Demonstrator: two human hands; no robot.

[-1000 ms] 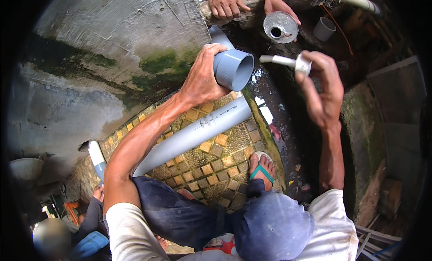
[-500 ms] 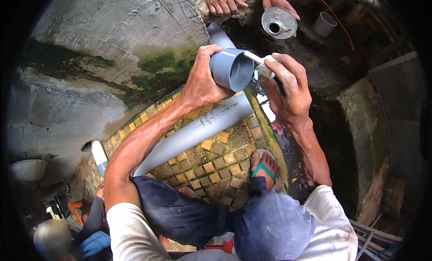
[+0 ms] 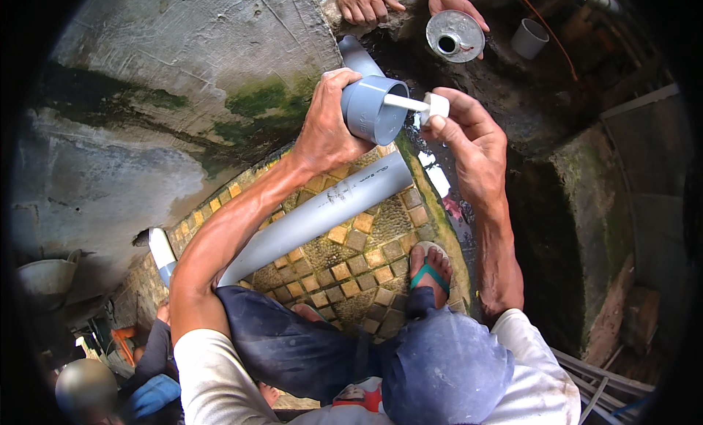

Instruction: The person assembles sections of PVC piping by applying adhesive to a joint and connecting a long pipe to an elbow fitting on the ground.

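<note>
My left hand (image 3: 326, 126) is wrapped round a grey plastic pipe fitting (image 3: 364, 116), its open mouth turned to the right. Between the thumb and fingers of my right hand (image 3: 474, 141) is a glue applicator, with a white cap (image 3: 437, 109) and a pale stem. The stem reaches into the mouth of the fitting; its tip is hidden by the wall or too fine to make out. Below both hands a long grey pipe (image 3: 318, 218) slants up to the right, its end close under the fitting but apart from it.
Another person's hand (image 3: 469, 11) holds a round metal can (image 3: 469, 31) with an open neck; their other hand (image 3: 364, 4) rests on a ledge. A short grey pipe piece (image 3: 529, 40) lies at far right. A stained concrete wall (image 3: 183, 81) borders the tiled floor (image 3: 351, 267). Someone crouches at lower left.
My right hand has turned, and the applicator stem has swung down from the fitting's upper rim to across its mouth. The left hand and fitting have barely moved.
</note>
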